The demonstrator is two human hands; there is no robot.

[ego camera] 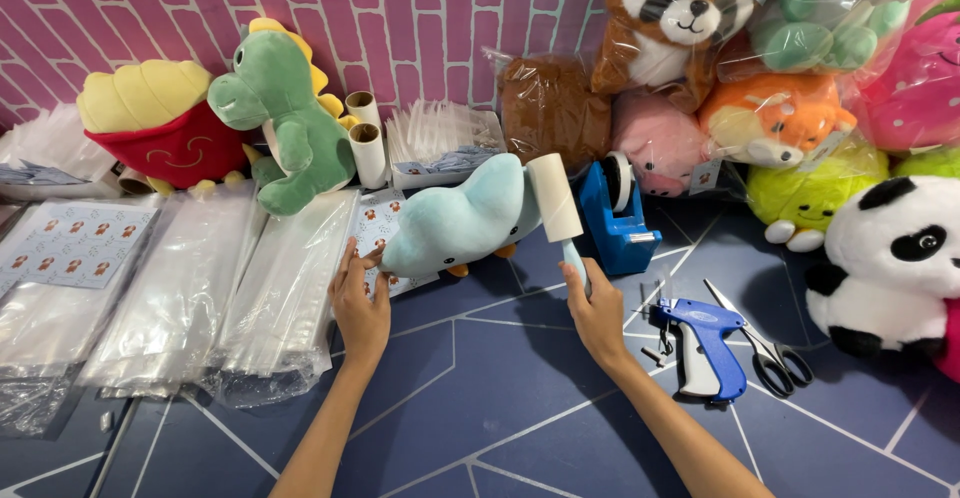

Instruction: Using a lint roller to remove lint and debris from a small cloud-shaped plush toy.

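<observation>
The pale blue plush toy [460, 223] lies on its side on the bench [480, 398], just in front of the tray of clear bags [440, 143] and beside the blue tape dispenser [615, 218]. My left hand [360, 303] comes up from below with the wrist straight and the fingers spread, their tips pinching the toy's near end; that grip is together on the plush. My right hand [597, 313] is raised on a bent forearm, its grip clamped round the light blue handle of the lint roller [558, 208], which stands nearly upright with its white roll touching the toy's far end.

To my left, stacks of clear plastic bags [200, 298] run right up to my left wrist, so there is little room that way. To my right, the blue tagging gun [705, 343] and the scissors [765, 343] lie near my right forearm, with a few small dark pins [652, 355] between, though they are too small to be sure. Toward me the dark blue bench is open. Behind the toy the green dinosaur plush [285, 118], the fries-shaped plush [160, 123] and the heap of bagged toys [740, 68] close off the back against the pink brick wall [420, 18]. A panda plush [895, 258] sits at the right edge.
</observation>
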